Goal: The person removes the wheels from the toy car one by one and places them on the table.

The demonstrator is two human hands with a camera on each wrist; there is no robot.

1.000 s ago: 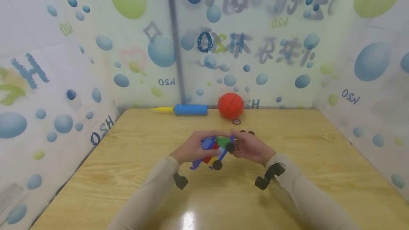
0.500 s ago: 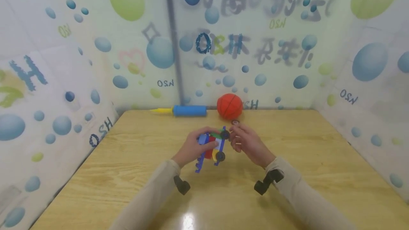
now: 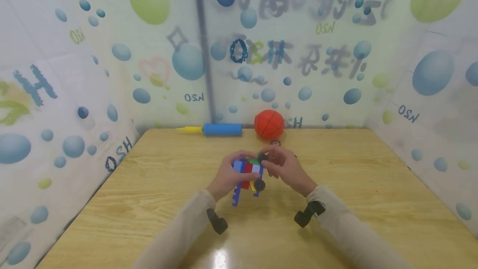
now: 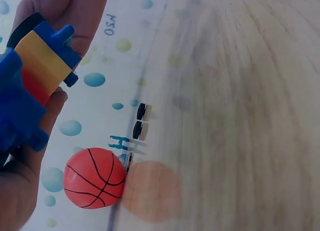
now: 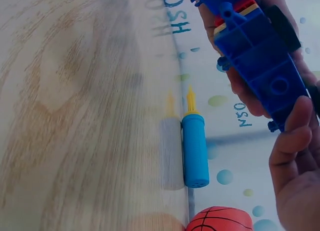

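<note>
With my left hand (image 3: 226, 175) I am gripping a toy block vehicle (image 3: 248, 168), my thumb lying across its near face and my other fingers curling round its far side. I am holding it up above the wooden table (image 3: 168, 206), between my two hands, its blue strips running down towards me at a slant. With my right hand (image 3: 288, 170) I am pinching the upper black wheel (image 3: 263, 158) between thumb and finger, while the lower black wheel (image 3: 259, 185) is sitting free of my fingers. Red, yellow, green and pale blue blocks are showing between the strips. Beyond my hands, a red basketball (image 3: 269, 125) is resting near the back wall, with a blue-and-yellow hand pump (image 3: 223, 129) lying to its left. Just in front of the ball a small round disc (image 3: 276, 143) is lying, and the left wrist view is showing two loose black wheels (image 4: 139, 121) near it.
</note>
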